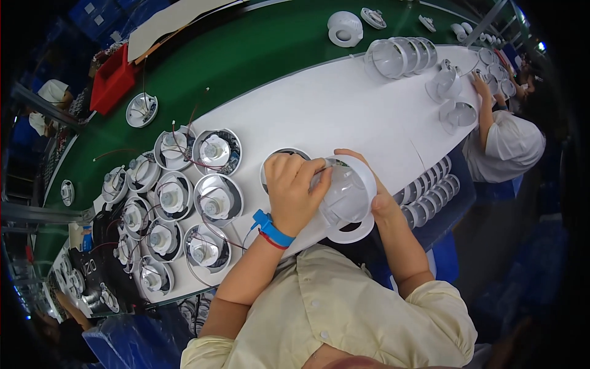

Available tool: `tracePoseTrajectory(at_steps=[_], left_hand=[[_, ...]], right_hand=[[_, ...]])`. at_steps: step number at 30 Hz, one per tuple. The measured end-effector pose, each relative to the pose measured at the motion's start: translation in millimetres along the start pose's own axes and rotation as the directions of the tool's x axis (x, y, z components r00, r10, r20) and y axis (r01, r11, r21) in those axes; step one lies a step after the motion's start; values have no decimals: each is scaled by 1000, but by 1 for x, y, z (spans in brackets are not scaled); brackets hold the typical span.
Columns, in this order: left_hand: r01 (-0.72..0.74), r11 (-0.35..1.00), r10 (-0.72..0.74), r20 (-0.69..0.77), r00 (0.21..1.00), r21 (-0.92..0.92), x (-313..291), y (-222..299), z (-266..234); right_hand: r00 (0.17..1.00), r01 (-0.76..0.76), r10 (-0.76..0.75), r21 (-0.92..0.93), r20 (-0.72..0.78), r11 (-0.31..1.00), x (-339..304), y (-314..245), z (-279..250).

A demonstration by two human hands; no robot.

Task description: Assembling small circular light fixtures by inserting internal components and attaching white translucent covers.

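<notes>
Fingers of the left hand [294, 187] curl with tips drawn close together at the dome's left edge; any small item between them cannot be discerned. The right hand [382, 206] grips the opposite rim, thumb outside. Beneath lies a long white worktable [319, 104]; leftward, round white wired housings [212, 206]; at its near edge, the clear plastic, white-rimmed dome [347, 195].
</notes>
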State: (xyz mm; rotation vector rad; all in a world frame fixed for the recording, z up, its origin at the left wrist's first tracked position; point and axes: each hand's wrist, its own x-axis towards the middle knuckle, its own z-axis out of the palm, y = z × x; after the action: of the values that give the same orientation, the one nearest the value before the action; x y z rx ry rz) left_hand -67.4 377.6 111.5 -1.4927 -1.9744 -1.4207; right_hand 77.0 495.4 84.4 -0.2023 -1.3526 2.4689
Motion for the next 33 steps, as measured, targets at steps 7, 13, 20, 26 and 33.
tracePoseTrajectory(at_steps=[7,13,20,26,33], left_hand=[[-80,997,81,-16,997,15,-4,-1,0],[-26,999,27,-29,999,36,-7,2,-1],[-117,987,115,29,993,113,-4,5,-3],[-114,989,109,58,992,92,-5,6,-2],[-81,997,81,32,996,10,-7,6,1]], right_hand=[[999,18,-16,-57,36,998,0,-9,3],[998,-30,30,-6,57,1000,-1,-10,3],[998,-59,60,-122,8,991,-7,-15,-3],[996,-80,84,-142,17,987,-10,-19,-4],[995,-94,98,-121,28,988,-8,-19,3]])
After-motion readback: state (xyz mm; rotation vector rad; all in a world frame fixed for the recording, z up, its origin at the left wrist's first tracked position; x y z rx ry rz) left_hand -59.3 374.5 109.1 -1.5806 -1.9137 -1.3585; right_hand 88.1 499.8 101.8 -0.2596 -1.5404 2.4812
